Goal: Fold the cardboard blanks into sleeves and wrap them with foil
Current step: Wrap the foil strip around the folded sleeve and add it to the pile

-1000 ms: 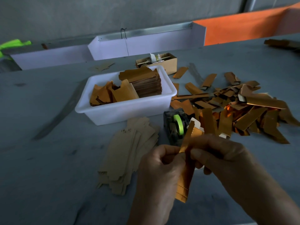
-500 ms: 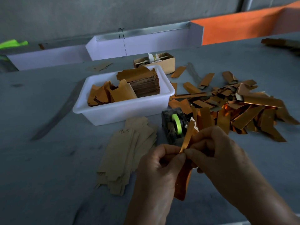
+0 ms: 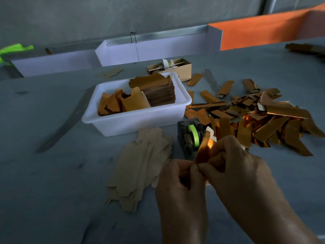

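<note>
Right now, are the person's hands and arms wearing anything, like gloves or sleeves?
No. The left hand and the right hand are both bare, with no gloves, and no rings or watch show. The forearms are bare too, right down to the picture's bottom edge, with no sleeve in sight.
</note>
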Tool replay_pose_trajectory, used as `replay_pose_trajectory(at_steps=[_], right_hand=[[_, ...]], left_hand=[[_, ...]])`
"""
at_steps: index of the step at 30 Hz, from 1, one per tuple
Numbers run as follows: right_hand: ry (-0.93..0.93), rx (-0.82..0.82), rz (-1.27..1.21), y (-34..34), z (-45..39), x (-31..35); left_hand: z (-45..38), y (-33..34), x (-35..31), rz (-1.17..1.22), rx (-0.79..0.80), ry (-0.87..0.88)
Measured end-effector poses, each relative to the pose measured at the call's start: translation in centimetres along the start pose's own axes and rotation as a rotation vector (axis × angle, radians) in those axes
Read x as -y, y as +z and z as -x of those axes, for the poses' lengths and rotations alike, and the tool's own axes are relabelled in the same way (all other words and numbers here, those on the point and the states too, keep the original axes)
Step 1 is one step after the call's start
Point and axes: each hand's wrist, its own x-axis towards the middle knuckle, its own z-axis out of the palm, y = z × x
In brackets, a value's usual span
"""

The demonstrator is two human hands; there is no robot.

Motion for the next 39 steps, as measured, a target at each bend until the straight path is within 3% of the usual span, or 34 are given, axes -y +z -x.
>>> replay_pose_trajectory(at_steps=[3, 6, 8, 13, 16, 18, 22, 24, 26, 29, 33, 36, 39], right_hand=[[0.005, -0.012, -0.004, -0.1, -0.1, 0.1], [0.042, -0.015, -0.17, 0.0, -0.1, -0.6], [0.093, 0.069, -0.338, 0.2, -0.1, -1.0], [0.176, 0.176, -0.599, 0.8, -0.3, -1.2], [0.227, 0.193, -0.635, 1.1, -0.4, -1.5], [0.282, 0.198, -0.729, 1.1, -0.6, -1.9], [0.332, 0.133, -0.894, -0.5, -1.6, -2.9], [0.36, -0.02, -0.987, -1.9, -2.5, -3.9], [0.32, -0.169, -0.841, -2.9, -3.1, -5.0], [0.263, -0.282, -0.71, -2.7, -3.4, -6.0], [0.354, -0.239, -0.728, -0.6, -2.2, -5.3], [0.244, -0.223, -0.696, -0.1, -1.1, -2.8], [0.142, -0.082, -0.616, 0.4, -0.1, -0.6]], left_hand=[[-0.1, 0.0, 0.2, -0.069, -0.111, 0.199], [-0.5, -0.4, -0.1, -0.079, -0.131, 0.273], [-0.5, -0.6, -0.4, -0.032, -0.081, 0.185], [-1.0, -1.1, -0.8, 0.211, 0.179, -0.264], [-1.5, -1.6, -0.4, 0.212, 0.281, -0.297], [-2.0, -2.2, 0.2, 0.043, 0.24, -0.21], [-3.9, -4.6, 2.2, -0.567, -0.087, 0.116], [-4.9, -5.7, 3.7, -0.877, -0.078, 0.115], [-5.3, -6.4, 4.5, -1.122, 0.03, -0.025], [-5.2, -6.5, 4.8, -1.21, 0.081, -0.027], [-5.4, -6.4, 4.1, -1.257, 0.133, -0.029], [-5.1, -6.6, 2.8, -1.191, 0.034, -0.046], [-3.9, -5.6, 1.9, -1.035, -0.15, 0.242]])
